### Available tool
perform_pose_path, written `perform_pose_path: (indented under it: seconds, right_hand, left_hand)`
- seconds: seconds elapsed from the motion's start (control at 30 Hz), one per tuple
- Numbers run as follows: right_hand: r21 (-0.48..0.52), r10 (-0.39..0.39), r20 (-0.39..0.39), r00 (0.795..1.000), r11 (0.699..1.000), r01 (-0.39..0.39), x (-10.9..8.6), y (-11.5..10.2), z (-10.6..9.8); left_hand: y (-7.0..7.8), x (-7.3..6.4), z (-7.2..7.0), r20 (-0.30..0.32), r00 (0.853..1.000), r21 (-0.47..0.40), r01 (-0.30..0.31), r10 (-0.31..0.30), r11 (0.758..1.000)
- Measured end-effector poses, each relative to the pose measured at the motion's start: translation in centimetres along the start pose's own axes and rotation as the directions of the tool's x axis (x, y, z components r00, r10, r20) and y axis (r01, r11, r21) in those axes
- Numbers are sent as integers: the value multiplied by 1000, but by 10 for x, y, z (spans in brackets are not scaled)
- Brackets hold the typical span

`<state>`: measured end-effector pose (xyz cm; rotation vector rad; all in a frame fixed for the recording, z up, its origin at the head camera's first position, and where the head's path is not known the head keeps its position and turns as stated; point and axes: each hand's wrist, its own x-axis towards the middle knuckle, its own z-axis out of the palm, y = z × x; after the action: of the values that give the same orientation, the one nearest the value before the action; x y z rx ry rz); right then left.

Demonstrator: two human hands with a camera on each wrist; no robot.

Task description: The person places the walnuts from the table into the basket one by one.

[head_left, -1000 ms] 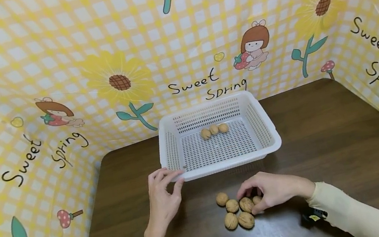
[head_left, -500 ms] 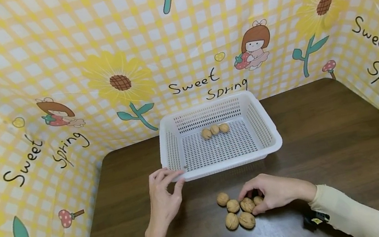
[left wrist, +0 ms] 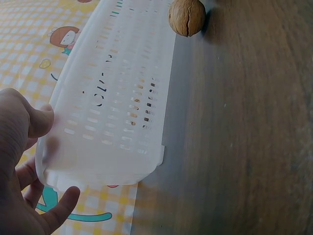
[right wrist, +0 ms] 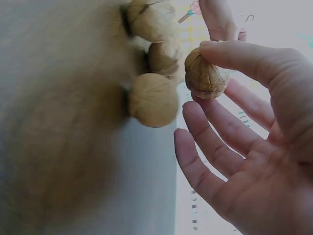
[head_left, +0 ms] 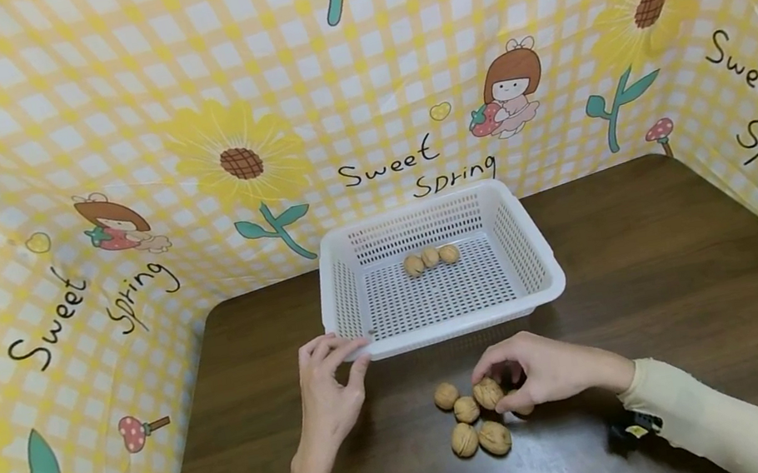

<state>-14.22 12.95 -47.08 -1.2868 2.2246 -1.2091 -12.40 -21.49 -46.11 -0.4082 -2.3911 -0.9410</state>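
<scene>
At the left of my head feed I have the left hand (head_left: 330, 393) gripping the near left corner of the white basket (head_left: 467, 326), thumb on one side of the rim and fingers on the other, and three walnuts (head_left: 431, 257) sit in a row toward the back inside. In front of it, on the dark wooden table (head_left: 656, 255), I count four loose walnuts (head_left: 466, 410) grouped close together. Just to their right, the right hand (head_left: 550, 367) pinches a single walnut (head_left: 488, 393) between thumb and fingers, partly covering another walnut (head_left: 524, 411).
</scene>
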Motion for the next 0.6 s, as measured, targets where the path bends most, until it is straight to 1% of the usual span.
perform_pose_path:
  seconds: [0.1, 0.27, 0.43, 0.6]
  right_hand:
    - [33, 9, 8, 1000, 999, -10, 1, -7, -7]
    - [45, 33, 49, 998, 998, -35, 3, -22, -27]
    - [11, 78, 85, 993, 997, -79, 4, -41, -55]
    - [-16, 102, 72, 992, 995, -101, 6, -57, -83]
  left_hand:
    - [-1, -1, 0, 1, 1000, -1, 2, -2, 1000]
    - [-1, -1, -1, 9, 1000, 2, 13, -13, 1000]
    - [0, -1, -2, 22, 999, -2, 32, -32, 999]
    - [1, -2, -3, 15, 1000, 0, 27, -27, 1000]
